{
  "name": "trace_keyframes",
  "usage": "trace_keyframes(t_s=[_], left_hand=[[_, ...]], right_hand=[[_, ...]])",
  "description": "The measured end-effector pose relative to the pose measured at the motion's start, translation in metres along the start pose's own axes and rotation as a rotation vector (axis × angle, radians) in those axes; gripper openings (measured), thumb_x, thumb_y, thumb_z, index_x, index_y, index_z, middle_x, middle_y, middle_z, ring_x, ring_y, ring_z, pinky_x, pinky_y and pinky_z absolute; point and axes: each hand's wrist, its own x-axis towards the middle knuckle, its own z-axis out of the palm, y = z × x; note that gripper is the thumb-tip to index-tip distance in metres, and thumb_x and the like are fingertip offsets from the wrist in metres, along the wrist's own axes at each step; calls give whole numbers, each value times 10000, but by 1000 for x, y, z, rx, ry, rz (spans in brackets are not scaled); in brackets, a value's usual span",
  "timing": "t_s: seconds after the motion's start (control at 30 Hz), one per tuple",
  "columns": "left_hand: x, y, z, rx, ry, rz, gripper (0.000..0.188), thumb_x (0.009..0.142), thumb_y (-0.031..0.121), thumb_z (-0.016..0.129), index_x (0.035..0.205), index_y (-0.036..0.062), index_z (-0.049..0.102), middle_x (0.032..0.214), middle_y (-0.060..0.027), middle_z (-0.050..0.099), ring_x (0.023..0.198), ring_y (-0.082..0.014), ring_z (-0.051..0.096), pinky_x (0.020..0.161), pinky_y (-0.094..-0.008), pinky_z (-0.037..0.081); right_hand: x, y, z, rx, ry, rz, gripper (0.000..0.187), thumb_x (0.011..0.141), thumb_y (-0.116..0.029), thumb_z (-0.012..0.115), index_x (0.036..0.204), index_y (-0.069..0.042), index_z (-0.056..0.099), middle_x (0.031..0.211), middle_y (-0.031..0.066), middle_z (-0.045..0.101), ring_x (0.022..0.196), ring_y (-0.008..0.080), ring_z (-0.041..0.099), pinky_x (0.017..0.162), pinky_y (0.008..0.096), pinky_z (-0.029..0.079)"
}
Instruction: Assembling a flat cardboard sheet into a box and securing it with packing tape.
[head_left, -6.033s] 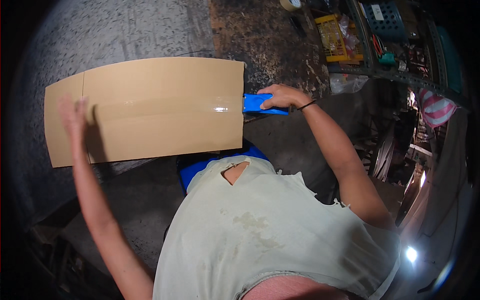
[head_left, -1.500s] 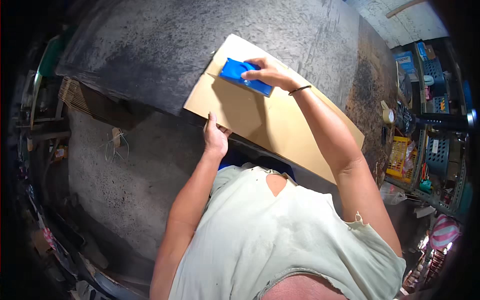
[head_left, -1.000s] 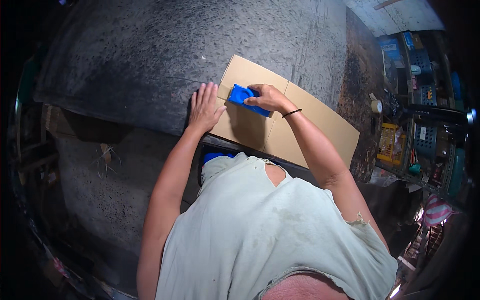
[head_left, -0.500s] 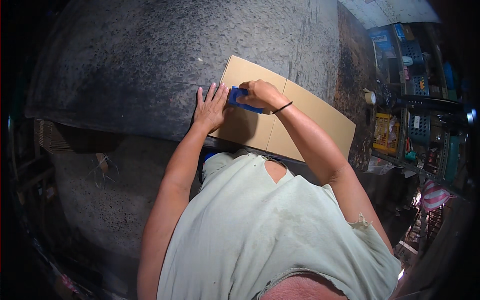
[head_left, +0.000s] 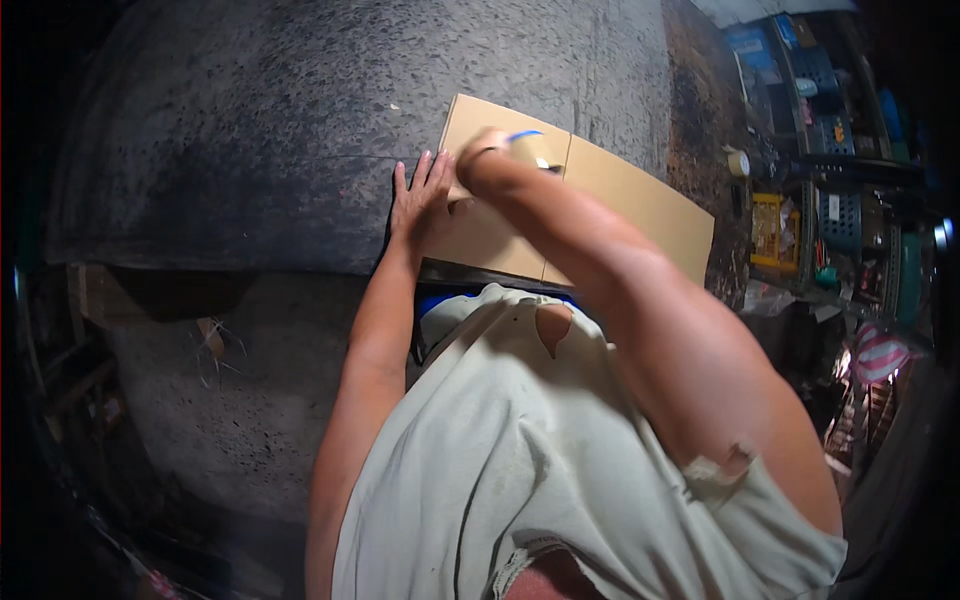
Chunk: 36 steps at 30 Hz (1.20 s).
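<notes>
A flat brown cardboard box [head_left: 635,205] lies on the dark worktable, with a seam running across it. My left hand [head_left: 424,195] rests flat at its left edge, fingers stretched out. Over the left half of the cardboard, my right hand [head_left: 482,152] is closed and blurred by motion, its wrist turned over. Just beyond it shows a tape dispenser [head_left: 530,148], with a tan tape roll and a blue edge; the hand covers its grip. Whether tape is sticking to the cardboard I cannot tell.
The dark, worn worktable [head_left: 270,130] stretches away to the left and far side. A tape roll [head_left: 738,163] sits at its right edge. Further right, shelves hold a yellow crate [head_left: 775,232] and blue baskets [head_left: 838,220]. Stacked cardboard [head_left: 130,295] is under the table at left.
My right hand has turned over and moved slightly left and away from me with the tape dispenser, so the tan roll now shows. My left hand stays at the cardboard's left edge.
</notes>
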Motion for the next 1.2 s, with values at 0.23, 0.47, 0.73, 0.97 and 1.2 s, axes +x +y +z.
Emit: trace_keyframes(t_s=[0.23, 0.47, 0.73, 0.97, 1.2], left_hand=[[-23, -7, 5, -27, -73, -86, 823, 899, 630, 371, 1511, 107, 200, 1577, -65, 167, 1457, -283, 105, 1128, -612, 27], [-12, 22, 3, 21, -140, -103, 952, 877, 675, 365, 1473, -47, 197, 1563, -197, 136, 1466, -312, 27, 1128, -598, -17], [-17, 84, 18, -146, -362, 196, 974, 870, 696, 352, 1482, -39, 167, 1556, -232, 125, 1453, -366, 58, 1170, -479, 9], [-36, 74, 4, -171, -172, -2, 854, 900, 567, 479, 1423, -82, 289, 1498, -305, 210, 1420, -419, 150, 1163, -476, 121], [-27, 25, -7, -139, 81, -125, 764, 859, 493, 571, 1369, -50, 401, 1438, -175, 392, 1262, -385, 365, 1009, -479, 324]], right_hand=[[-151, 212, 132, 989, 329, -93, 626, 794, -450, 640, 1304, -101, 534, 1181, 186, 632, 1089, 336, 609, 938, 420, 467], [-175, 74, 299, 1416, 887, 211, 814, 840, -153, 624, 1501, -55, 158, 1336, 242, 497, 1143, 372, 560, 962, 416, 441], [-178, 33, 291, 1366, 728, 329, 831, 835, -154, 631, 1513, -166, 150, 1104, 257, 624, 872, 459, 618, 786, 487, 491], [-179, 29, 292, 1251, 844, 277, 849, 821, -140, 658, 1508, -132, 159, 1090, 226, 633, 855, 420, 619, 748, 487, 481], [-181, 33, 288, 1285, 787, 266, 839, 827, -145, 650, 1509, -150, 163, 1087, 215, 638, 849, 419, 623, 738, 472, 493]])
